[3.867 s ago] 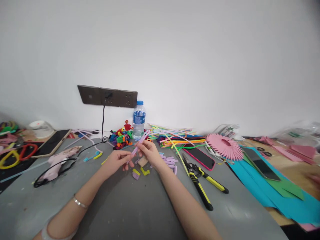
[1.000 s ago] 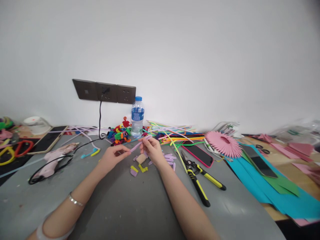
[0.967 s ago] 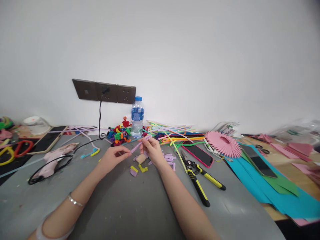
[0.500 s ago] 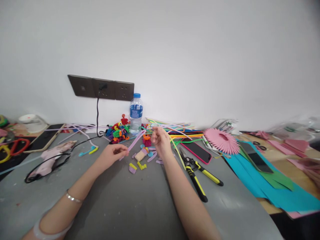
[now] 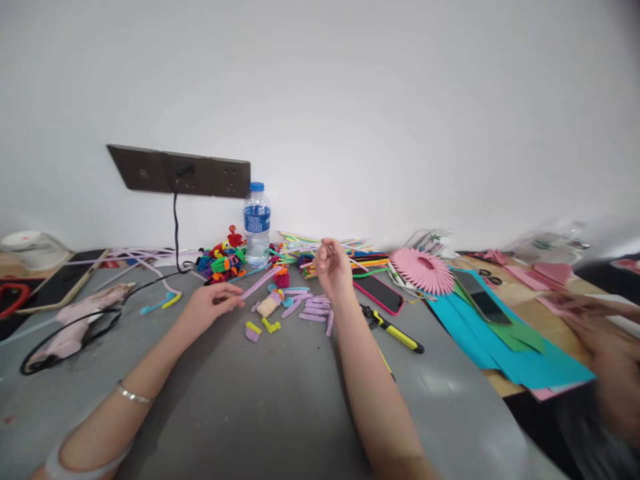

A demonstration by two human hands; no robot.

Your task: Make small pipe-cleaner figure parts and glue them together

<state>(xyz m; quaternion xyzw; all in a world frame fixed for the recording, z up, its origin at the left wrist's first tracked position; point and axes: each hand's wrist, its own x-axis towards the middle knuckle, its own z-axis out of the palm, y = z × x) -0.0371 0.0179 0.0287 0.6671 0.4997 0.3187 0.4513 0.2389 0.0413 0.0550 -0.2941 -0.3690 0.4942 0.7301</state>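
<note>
My left hand (image 5: pixel 213 308) is closed in a pinch on a light purple pipe cleaner (image 5: pixel 261 283), apparently doubled, which slants up and away. To its right my right hand (image 5: pixel 336 267) is raised over the craft supplies with curled fingers. What it holds, if anything, cannot be made out. A small cream and purple pipe-cleaner figure (image 5: pixel 270 303) lies between the hands, with yellow-green bits (image 5: pixel 271 325) in front of it. Several short purple pieces (image 5: pixel 314 311) lie beside my right wrist. Yellow-and-black pliers (image 5: pixel 397 333) are partly hidden by my right forearm.
A water bottle (image 5: pixel 257 227) stands by a colourful pipe-cleaner pile (image 5: pixel 223 261). A pink glue gun (image 5: pixel 75 320) with a black cord lies left. Phones (image 5: pixel 379 293), a pink paper fan (image 5: pixel 423 270) and blue paper (image 5: pixel 500 357) lie right. Another person's blurred hands (image 5: pixel 590 327) are far right.
The view has turned right. My right hand has moved away from my left, uncovering the short purple pieces and hiding part of the pliers. Another person's hands now show at the right.
</note>
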